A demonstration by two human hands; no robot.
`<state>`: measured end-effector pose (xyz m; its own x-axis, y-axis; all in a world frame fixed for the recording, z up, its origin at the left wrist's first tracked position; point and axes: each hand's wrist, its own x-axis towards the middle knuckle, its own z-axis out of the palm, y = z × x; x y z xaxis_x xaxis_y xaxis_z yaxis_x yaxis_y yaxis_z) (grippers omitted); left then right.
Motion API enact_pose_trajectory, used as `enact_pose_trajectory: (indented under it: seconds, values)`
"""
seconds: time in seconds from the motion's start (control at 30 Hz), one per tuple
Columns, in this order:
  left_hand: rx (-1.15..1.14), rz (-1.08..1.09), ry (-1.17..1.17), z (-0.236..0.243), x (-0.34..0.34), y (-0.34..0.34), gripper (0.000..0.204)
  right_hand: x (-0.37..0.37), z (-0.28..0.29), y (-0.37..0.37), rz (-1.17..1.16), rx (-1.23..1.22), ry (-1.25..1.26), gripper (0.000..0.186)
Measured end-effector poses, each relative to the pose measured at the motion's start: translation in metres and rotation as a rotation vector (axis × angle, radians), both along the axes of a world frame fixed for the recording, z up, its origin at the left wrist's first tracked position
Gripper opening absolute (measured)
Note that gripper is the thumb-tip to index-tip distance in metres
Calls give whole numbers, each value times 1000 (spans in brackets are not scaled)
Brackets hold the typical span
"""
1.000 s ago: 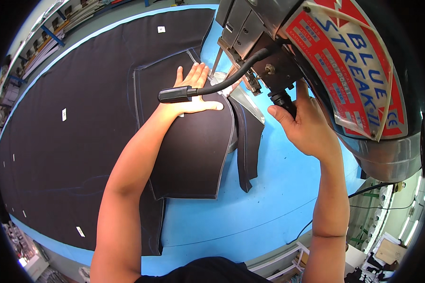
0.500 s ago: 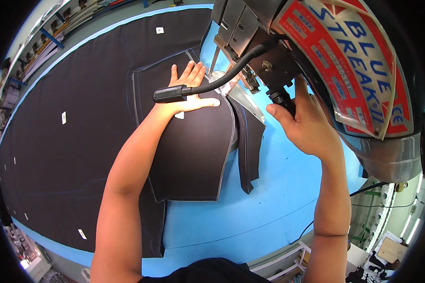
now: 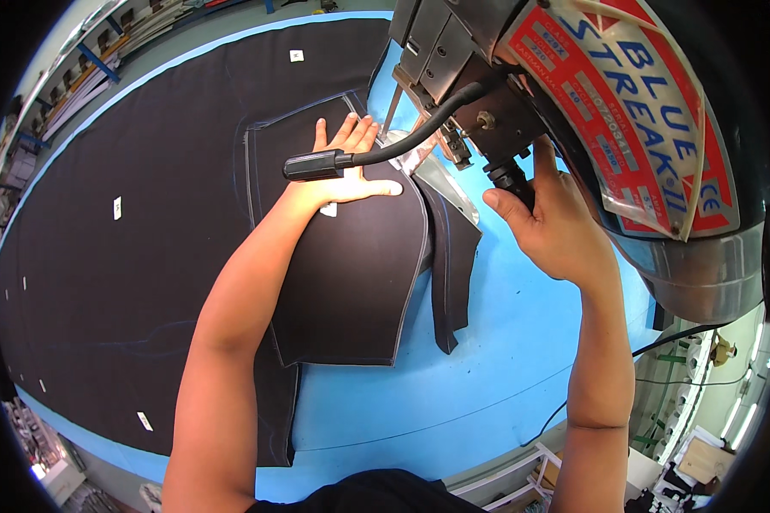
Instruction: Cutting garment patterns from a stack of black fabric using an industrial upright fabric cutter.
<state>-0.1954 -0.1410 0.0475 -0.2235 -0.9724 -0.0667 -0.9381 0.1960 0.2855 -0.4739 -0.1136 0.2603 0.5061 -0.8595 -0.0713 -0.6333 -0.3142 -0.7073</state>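
Note:
My left hand [image 3: 348, 175] lies flat with fingers spread on a stack of black fabric [image 3: 351, 282] marked with chalk lines. The black gooseneck lamp [image 3: 316, 165] of the machine crosses in front of it. My right hand [image 3: 560, 222] is wrapped round the black handle [image 3: 511, 178] of an electric cloth cutting machine [image 3: 505, 115]. Its metal base plate [image 3: 449, 192] sits at the fabric's right edge, by the chalk line. A narrow cut strip of black fabric [image 3: 452, 274] hangs apart to the right of the stack. The blade is mostly hidden.
A wide black fabric lay [image 3: 137, 282] with small white labels covers the left of the blue table [image 3: 385, 419]. The machine's large motor housing [image 3: 710, 274] fills the upper right. A black cable [image 3: 680, 338] runs off at the right. Shelving [image 3: 98, 64] stands beyond the far left edge.
The view has shifted very slightly. Both hands, the cutting machine and the fabric keep nearly the same places relative to each other.

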Motion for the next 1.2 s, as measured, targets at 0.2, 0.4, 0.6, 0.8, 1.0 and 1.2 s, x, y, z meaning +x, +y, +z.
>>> enact_pose_trajectory:
  seconds: [0.2, 0.4, 0.6, 0.8, 1.0, 1.2]
  values:
    - [6, 0, -3, -1, 0, 0, 140, 1, 1, -2, 7, 2, 12, 77]
    - [3, 0, -19, -1, 0, 0, 140, 3, 3, -4, 13, -41, 54, 78]
    - [14, 25, 46, 0, 2, -3, 138, 5, 6, -5, 13, -37, 87, 79]
    - [4, 10, -13, 1, 1, -5, 138, 7, 7, -8, 11, -18, 102, 79]
    - [30, 15, -6, 7, -1, -5, 140, 7, 0, -12, 33, -79, 54, 80]
    - [-5, 33, 14, 9, 2, -4, 141, 8, -4, -13, 7, -75, 44, 82]
